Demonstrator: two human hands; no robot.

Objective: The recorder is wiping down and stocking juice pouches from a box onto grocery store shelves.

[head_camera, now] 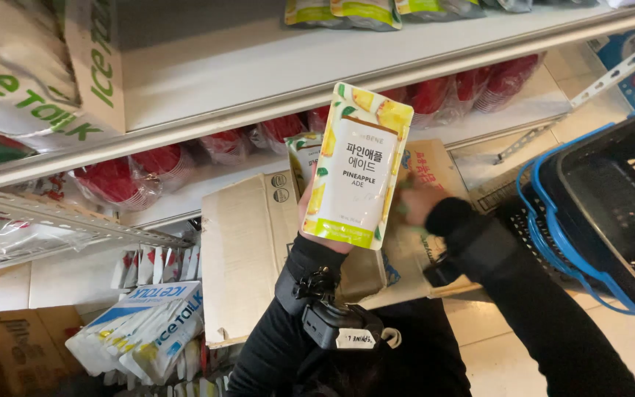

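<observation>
Nearest the camera, a black device sat strapped to the left wrist over a black sleeve. Above it the left hand was raised, fingers closed around the lower edge of one yellow-and-white drink pouch printed with pineapple pieces, held upright and facing the camera in front of the shelves. The right hand, at the end of a bent, black-sleeved arm, reached down into an open cardboard box just behind the pouch; its fingers were blurred and partly hidden, so whether it gripped anything could not be told. A second pouch of the same kind stood up out of the box, close beside the held one. A dark shopping basket with blue handles hung at the right arm, and what lay inside it was not clear. To the lower left, white and blue packets were heaped together, too overlapped to count. Farther back, the lower shelf carried a row of red items in clear wrapping, and the upper shelf held more pouches along its far edge.
</observation>
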